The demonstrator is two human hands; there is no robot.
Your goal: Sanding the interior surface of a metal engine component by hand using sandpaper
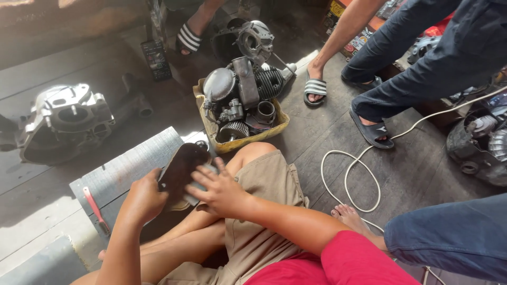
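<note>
Roughly, 2 hands (145, 198) (222, 190), 1 dark sheet (179, 171)

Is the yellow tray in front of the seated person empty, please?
No, the yellow tray holds grey and black engine parts.

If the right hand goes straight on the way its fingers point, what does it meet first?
The right hand points up-left across the dark brown piece it already touches. Beyond that, probably the grey ribbed board, though depth is unclear.
</note>
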